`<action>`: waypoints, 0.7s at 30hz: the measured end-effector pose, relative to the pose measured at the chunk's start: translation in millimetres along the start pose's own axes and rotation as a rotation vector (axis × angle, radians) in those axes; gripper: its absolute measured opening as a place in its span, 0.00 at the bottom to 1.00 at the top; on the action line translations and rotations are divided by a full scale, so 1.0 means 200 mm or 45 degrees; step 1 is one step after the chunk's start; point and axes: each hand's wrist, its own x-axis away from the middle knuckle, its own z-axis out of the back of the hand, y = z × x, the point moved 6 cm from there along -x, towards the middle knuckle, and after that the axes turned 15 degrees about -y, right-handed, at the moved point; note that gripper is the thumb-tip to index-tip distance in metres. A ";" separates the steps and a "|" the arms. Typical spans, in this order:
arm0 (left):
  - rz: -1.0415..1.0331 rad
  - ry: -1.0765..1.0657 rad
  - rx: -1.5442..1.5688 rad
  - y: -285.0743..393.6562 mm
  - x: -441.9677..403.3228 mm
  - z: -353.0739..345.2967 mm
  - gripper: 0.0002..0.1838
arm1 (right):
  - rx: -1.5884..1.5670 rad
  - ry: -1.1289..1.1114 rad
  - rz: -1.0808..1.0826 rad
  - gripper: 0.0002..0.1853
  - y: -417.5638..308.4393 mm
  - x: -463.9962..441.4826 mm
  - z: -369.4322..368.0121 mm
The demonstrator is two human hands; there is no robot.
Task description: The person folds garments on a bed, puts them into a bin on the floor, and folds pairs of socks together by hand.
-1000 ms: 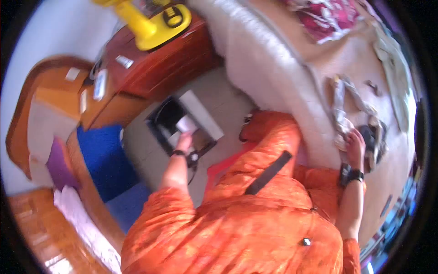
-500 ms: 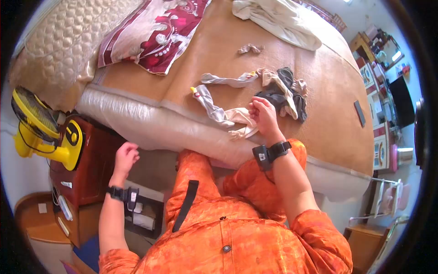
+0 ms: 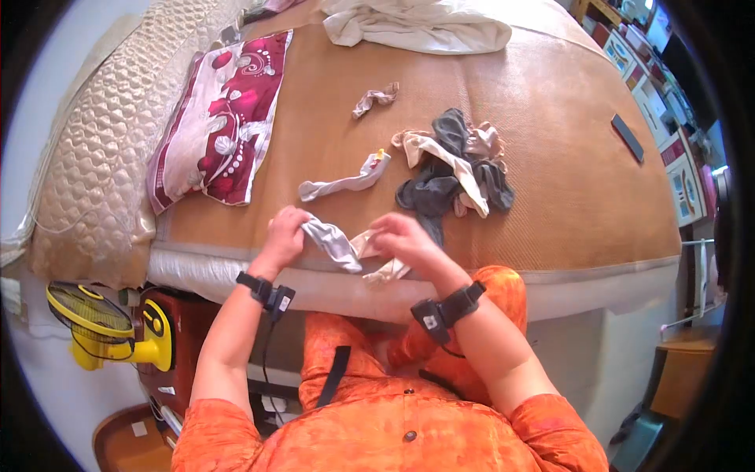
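Note:
Near the bed's front edge, my left hand (image 3: 287, 234) is closed on one end of a grey sock (image 3: 332, 242). My right hand (image 3: 401, 238) has its fingers bent over a beige sock (image 3: 387, 269); whether they grip it is hidden. Behind my hands lies a second grey sock (image 3: 346, 186) with a yellow and red patch. A pile of dark grey socks (image 3: 429, 193) with a cream sock (image 3: 450, 157) and other beige ones is to the right. A small crumpled beige piece (image 3: 376, 100) lies farther back.
The bed mat (image 3: 550, 197) bears a maroon and white pillow (image 3: 224, 118), a white cloth (image 3: 417, 27) and a dark flat object (image 3: 627, 138). A yellow fan (image 3: 90, 318) stands at the left on a red cabinet (image 3: 189, 346), below the bed's height.
My left hand has moved from beside the bed onto it and taken the grey sock's end. My right hand has shifted to the beige sock. The view has turned toward the bed.

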 end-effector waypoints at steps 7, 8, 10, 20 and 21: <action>0.074 0.057 0.580 0.03 -0.19 0.10 0.10 | 0.535 0.138 -0.085 0.16 0.07 -0.08 0.03; -0.097 0.174 0.002 0.06 -0.23 0.07 0.11 | 0.534 0.148 -0.086 0.16 0.07 -0.08 0.04; -0.117 0.146 -0.102 0.03 -0.27 -0.03 0.12 | 0.484 0.132 -0.073 0.17 0.07 -0.08 0.07; -0.267 -0.157 0.617 0.67 0.16 0.17 0.14 | -0.981 -0.369 -0.078 0.25 0.03 -0.09 -0.10; -0.332 -0.180 0.527 0.74 0.22 0.16 0.15 | -0.927 -0.416 -0.112 0.24 0.04 -0.07 -0.14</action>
